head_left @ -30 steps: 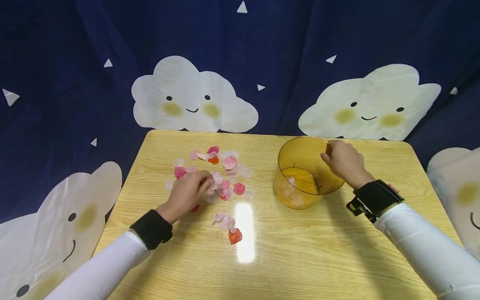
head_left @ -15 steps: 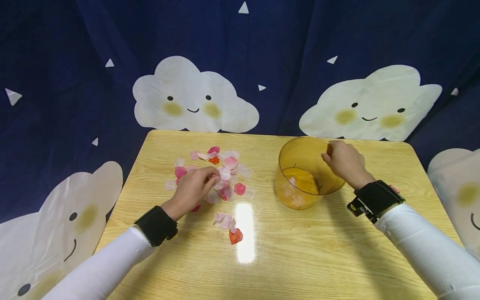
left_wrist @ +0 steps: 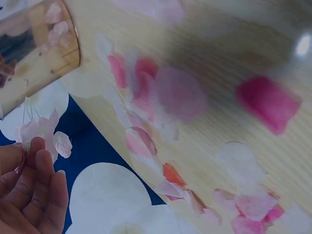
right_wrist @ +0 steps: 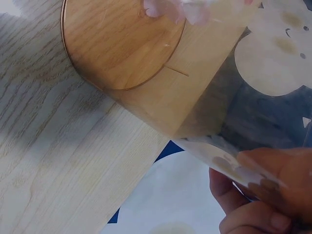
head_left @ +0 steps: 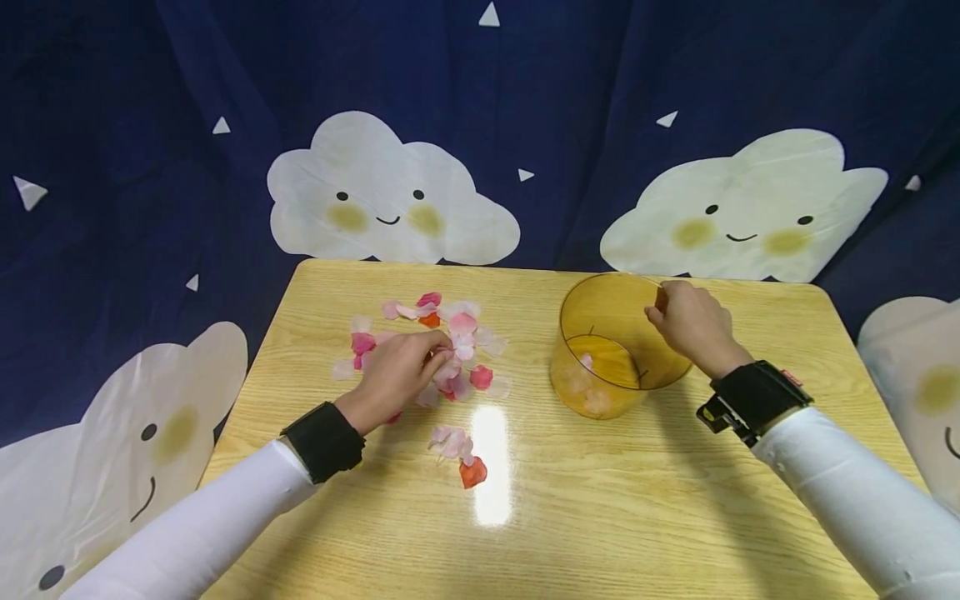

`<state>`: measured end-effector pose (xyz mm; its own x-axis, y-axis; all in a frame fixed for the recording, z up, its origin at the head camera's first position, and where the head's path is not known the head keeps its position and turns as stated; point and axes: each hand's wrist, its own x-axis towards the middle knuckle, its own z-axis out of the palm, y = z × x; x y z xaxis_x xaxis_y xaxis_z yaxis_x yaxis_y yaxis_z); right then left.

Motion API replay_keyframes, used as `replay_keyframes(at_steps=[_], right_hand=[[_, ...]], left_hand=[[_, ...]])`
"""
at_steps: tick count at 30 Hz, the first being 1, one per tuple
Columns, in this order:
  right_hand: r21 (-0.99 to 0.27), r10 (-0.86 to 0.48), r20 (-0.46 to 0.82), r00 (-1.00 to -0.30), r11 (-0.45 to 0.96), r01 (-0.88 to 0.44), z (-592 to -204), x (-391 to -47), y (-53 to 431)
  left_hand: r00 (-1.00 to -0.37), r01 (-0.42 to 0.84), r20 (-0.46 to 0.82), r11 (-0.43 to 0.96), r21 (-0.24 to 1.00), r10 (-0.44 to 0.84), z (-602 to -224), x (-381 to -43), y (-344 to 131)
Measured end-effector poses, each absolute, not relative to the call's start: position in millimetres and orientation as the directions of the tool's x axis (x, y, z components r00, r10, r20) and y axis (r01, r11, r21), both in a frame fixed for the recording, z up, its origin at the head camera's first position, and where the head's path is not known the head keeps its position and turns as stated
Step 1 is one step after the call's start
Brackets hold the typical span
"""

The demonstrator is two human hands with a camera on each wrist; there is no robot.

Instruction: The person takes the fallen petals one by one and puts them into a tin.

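Note:
My left hand point(head_left: 401, 367) is over a scatter of petals on the left of the table. Between thumb and fingers it pinches a pale pink blossom point(left_wrist: 39, 131) with thin threads, seen best in the left wrist view. My right hand point(head_left: 693, 325) grips the far right rim of a clear amber round tub point(head_left: 572, 387), thumb on one side of the wall and fingers on the other. Inside the tub lie some pale pink petals point(head_left: 596, 403). A deep pink petal point(head_left: 481, 377) lies right of my left hand, and my hand covers part of the pile.
Nearer on the wooden table point(head_left: 600, 517) lie a pale pink cluster point(head_left: 450, 442) and a red petal point(head_left: 472, 472). More petals point(head_left: 429, 300) spread beyond my left hand. A dark blue curtain point(head_left: 555, 100) with white clouds hangs behind the table's far edge.
My left hand has shifted right and slightly away from me across the petals, with the pale blossom at its fingertips. My right hand and the tub have stayed in place.

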<state>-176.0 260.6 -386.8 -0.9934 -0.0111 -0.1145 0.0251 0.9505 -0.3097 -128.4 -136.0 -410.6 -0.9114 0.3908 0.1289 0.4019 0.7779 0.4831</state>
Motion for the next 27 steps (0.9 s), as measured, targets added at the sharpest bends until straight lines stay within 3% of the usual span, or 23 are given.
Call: replay_keyframes(at_steps=[17, 27], right_hand=[[-0.315, -0.019, -0.107, -0.994, 0.949, 0.016, -389, -177, 261], [-0.32, -0.02, -0.1, -0.995, 0.947, 0.013, -388, -176, 262]], left_hand=[[-0.877, 0.476, 0.187, 0.752, 0.456, 0.442, -390, -134, -110], [-0.824, 0.566, 0.256, 0.722, 0.398, 0.506, -379, -138, -92]])
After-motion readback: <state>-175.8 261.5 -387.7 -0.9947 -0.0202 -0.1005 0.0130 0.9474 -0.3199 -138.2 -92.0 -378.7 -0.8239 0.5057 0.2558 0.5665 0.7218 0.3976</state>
